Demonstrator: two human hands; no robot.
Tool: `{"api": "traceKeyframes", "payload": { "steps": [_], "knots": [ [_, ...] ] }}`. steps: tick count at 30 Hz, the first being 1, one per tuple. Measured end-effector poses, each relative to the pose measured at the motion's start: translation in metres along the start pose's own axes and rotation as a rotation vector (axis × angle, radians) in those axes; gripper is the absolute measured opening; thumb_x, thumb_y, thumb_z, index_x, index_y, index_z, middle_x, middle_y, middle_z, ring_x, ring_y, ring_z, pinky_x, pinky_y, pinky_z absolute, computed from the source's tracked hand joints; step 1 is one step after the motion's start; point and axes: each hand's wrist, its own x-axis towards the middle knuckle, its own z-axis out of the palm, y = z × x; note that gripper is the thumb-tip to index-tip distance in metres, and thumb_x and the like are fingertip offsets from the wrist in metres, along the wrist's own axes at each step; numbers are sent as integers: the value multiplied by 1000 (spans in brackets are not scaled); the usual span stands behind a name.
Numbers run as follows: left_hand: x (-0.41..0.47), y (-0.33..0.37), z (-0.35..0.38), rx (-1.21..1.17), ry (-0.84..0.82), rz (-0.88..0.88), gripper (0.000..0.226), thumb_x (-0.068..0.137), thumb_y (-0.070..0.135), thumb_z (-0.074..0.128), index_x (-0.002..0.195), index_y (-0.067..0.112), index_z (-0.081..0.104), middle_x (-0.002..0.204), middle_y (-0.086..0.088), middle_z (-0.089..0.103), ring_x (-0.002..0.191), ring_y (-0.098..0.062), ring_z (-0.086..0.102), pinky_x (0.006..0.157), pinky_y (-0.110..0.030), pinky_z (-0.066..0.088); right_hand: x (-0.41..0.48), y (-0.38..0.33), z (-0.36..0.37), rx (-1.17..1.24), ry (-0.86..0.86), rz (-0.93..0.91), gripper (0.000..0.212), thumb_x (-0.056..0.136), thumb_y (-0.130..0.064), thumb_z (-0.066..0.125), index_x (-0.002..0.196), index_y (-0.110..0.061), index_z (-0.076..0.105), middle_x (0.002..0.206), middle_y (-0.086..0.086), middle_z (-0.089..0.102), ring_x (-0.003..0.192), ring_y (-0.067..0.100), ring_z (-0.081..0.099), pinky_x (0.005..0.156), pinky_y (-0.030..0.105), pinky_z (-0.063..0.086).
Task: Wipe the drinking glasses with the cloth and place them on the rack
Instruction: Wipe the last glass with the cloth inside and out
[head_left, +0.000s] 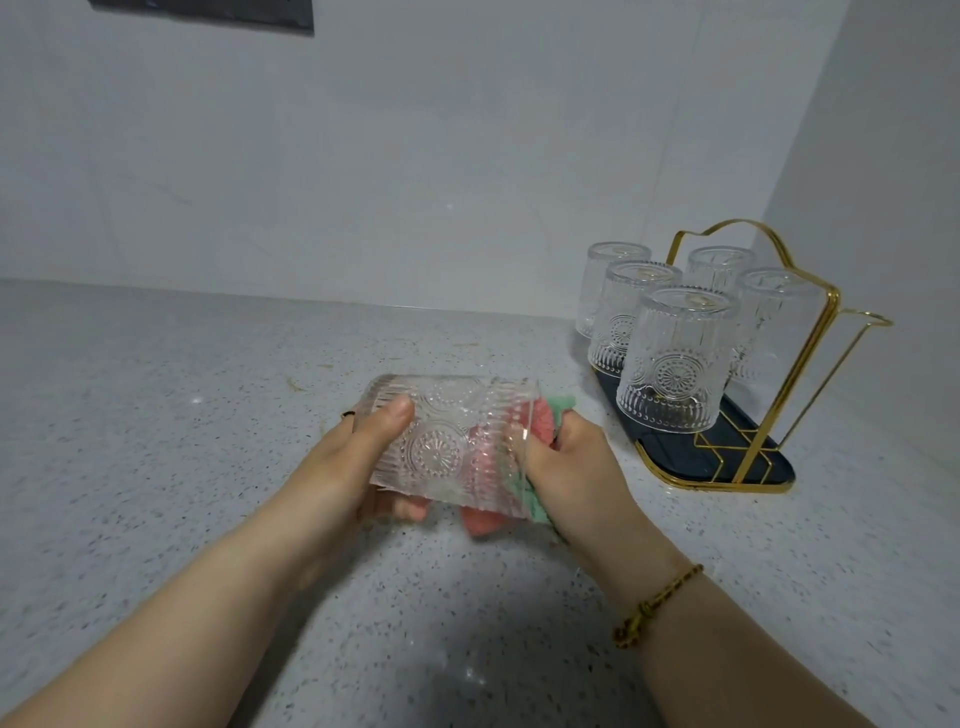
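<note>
Two bare forearms reach in from the bottom edge, the right one wearing a braided gold bracelet (657, 603) at the wrist. They meet over the middle of the countertop (156, 415), where the left hand (358, 467) grips a patterned clear glass (441, 441) held on its side above the surface, base to the left and open mouth to the right. The left thumb (400, 415) lies across the upper wall of the glass, and the other fingers curl under it, their tips showing below its lower edge. The right hand (576, 467) is clenched round a pink and green cloth (480, 522) at the mouth of the glass. Part of the cloth is pushed inside and shows through the ribbed wall, and the rest bunches out by the rim and hangs a little below it. Well apart to the right, near the corner of the room, stands the rack (675, 457), a dark tray edged in gold with a tall gold wire frame. Five glasses (675, 364) of the same pattern stand upside down on it, close together. The countertop is pale grey stone with fine speckles. Behind it rise plain white walls that meet at the right, and a dark panel (208, 13) crosses the top left edge.
</note>
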Motion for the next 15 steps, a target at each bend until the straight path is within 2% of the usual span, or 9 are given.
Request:
{"api": "traceKeyframes", "payload": {
  "steps": [3, 5, 6, 8, 10, 13, 15],
  "knots": [
    [0, -2, -5, -67, -47, -119, 62, 63, 64, 39, 101, 21, 63, 91, -9, 72, 59, -20, 68, 56, -33, 58, -3, 0, 2, -135, 77, -217, 18, 84, -14, 60, 70, -24, 53, 62, -14, 55, 53, -9, 54, 49, 2, 38],
    [0, -3, -8, -66, -65, -172, 66, 58, 65, 38, 100, 21, 62, 89, -12, 72, 66, -26, 69, 53, -34, 58, -4, 0, 2, -258, 97, -343, 15, 82, -14, 61, 80, -26, 53, 67, -17, 56, 64, -4, 56, 56, 3, 42],
    [0, -3, -7, -51, -62, -181, 63, 59, 64, 39, 96, 19, 62, 82, -14, 71, 63, -26, 67, 50, -32, 57, -5, -1, 2, -281, 97, -367, 16, 82, -14, 61, 80, -27, 52, 68, -17, 56, 66, -2, 56, 57, 4, 42],
    [0, -2, -3, -18, -28, -137, 56, 64, 60, 41, 88, 14, 62, 65, -11, 68, 50, -20, 63, 47, -27, 55, -4, -1, 1, -245, 95, -315, 19, 83, -15, 60, 73, -29, 51, 66, -15, 56, 63, -4, 56, 55, 4, 41],
    [1, -3, -1, 3, 13, -14, 48, 76, 59, 50, 90, 14, 61, 61, -2, 69, 49, -13, 63, 48, -24, 54, -2, -3, 0, -88, 66, -149, 19, 84, -17, 59, 68, -24, 53, 65, -9, 59, 54, -4, 55, 49, 5, 41],
    [3, -6, -2, 46, 63, 108, 45, 71, 54, 46, 99, 22, 60, 85, 2, 74, 75, -13, 70, 59, -25, 57, -2, -4, 0, 115, 8, 47, 21, 86, -13, 57, 66, -11, 52, 57, -6, 57, 41, -5, 52, 40, 8, 39],
    [2, -6, -1, 9, 55, 100, 47, 78, 63, 44, 96, 23, 62, 90, -2, 74, 80, -19, 70, 65, -33, 59, -2, -3, 0, 77, 41, -6, 30, 86, -11, 56, 58, -16, 46, 44, -13, 51, 35, -6, 46, 37, 5, 33]
  ]
}}
